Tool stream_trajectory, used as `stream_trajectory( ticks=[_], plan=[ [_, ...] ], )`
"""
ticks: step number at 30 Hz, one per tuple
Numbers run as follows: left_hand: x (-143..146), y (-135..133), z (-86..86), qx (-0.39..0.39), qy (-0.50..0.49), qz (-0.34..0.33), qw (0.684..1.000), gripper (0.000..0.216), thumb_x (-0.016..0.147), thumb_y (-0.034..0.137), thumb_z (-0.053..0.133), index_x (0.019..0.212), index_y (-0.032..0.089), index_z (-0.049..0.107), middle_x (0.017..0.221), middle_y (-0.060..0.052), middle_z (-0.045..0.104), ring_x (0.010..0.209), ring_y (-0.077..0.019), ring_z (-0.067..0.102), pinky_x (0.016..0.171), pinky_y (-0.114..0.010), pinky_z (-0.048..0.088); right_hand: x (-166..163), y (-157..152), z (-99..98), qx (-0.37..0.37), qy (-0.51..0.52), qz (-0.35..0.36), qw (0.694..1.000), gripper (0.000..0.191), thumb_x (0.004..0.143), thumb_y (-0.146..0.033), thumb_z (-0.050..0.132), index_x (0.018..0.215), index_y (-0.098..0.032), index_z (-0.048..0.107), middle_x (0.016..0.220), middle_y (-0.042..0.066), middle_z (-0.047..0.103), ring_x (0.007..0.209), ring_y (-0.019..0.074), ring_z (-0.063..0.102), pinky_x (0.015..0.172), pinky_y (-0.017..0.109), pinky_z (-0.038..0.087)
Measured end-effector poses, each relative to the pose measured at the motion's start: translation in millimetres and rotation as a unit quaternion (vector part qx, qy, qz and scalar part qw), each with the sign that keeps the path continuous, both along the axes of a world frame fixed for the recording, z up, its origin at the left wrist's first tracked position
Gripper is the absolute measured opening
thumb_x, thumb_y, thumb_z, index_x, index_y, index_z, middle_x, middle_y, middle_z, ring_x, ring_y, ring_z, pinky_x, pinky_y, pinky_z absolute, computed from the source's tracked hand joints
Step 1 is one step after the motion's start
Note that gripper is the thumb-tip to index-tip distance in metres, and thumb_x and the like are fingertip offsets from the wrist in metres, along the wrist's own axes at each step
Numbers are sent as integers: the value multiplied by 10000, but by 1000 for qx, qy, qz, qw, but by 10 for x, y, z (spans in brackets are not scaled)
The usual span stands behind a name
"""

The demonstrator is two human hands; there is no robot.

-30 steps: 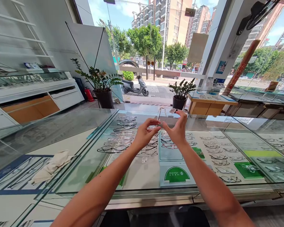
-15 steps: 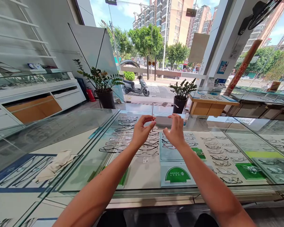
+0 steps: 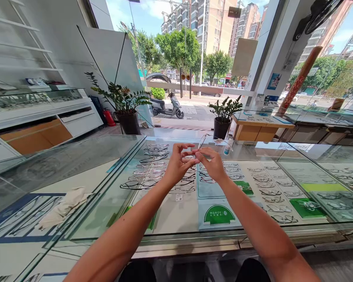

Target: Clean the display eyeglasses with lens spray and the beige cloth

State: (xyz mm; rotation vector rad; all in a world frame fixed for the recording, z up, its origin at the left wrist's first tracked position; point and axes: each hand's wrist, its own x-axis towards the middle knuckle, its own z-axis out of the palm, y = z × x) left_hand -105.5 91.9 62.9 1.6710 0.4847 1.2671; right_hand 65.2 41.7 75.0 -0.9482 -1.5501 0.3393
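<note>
Both my hands are raised over a glass display counter (image 3: 170,231) full of spectacle frames. My left hand (image 3: 178,164) and my right hand (image 3: 212,163) meet at the fingertips and pinch a thin-rimmed pair of glasses (image 3: 200,144) between them. One lens sticks up above my fingers. The fingers of both hands are closed on the frame. Under the glass, rows of glasses (image 3: 153,156) lie on white trays, with a green sign card (image 3: 219,216) in front of me.
A beige cloth (image 3: 65,203) lies inside the left case. A small bottle (image 3: 228,147) stands on the counter behind my hands. Two potted plants (image 3: 126,105) stand by the window. More glass cases run to the right (image 3: 326,172) and shelves line the left wall.
My hands have come closer together, fingertips now touching. The glasses have turned in my fingers, with a lens now tilted up above them.
</note>
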Motion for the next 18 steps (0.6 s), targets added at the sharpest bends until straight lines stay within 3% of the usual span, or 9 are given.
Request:
stream_trajectory(
  ticks=[2,4,8,11,14,18],
  plan=[
    [-6,-40,-1,30,31,16,999,655,833,472,898,1207,301,389,1565,-145,521,1269,-297,711,874,-429,668,86,10,52,10,18,-30,999,231,1036,-415,694,983,-266,863,1078,81,868,1104,273,758,1050,463,572],
    [-3,-104,16,95,77,64,990,611,885,487,850,1284,290,431,1603,-169,510,1347,-318,668,1029,-518,618,266,42,118,42,38,-108,993,229,1028,-390,677,971,-245,844,1058,89,860,1086,269,757,1048,449,565],
    [146,-202,128,189,182,135,956,414,996,507,702,1304,255,588,1567,-174,587,1457,-370,579,1214,-615,461,826,175,193,114,93,-336,930,267,1017,-373,586,938,-211,782,1024,116,834,1045,282,733,1022,465,550],
    [497,-129,253,173,294,55,938,465,1010,607,635,1315,262,703,1613,-178,582,1528,-422,525,1251,-651,414,1208,270,154,117,129,-416,893,305,1022,-370,503,959,-196,746,1059,145,821,1015,287,723,975,460,553],
    [1023,64,350,151,385,-38,909,679,980,692,645,1524,285,663,1734,-196,464,1635,-445,398,1298,-638,353,1416,318,74,114,133,-467,867,306,1025,-363,472,955,-199,720,1067,160,805,1038,301,710,981,465,537],
    [1679,343,354,127,521,-13,844,915,934,773,642,1704,307,476,1854,-196,185,1711,-508,132,1313,-662,276,1474,342,-4,98,124,-497,853,307,1034,-364,448,969,-208,705,1085,173,795,1065,314,687,1020,488,510]
  ],
)
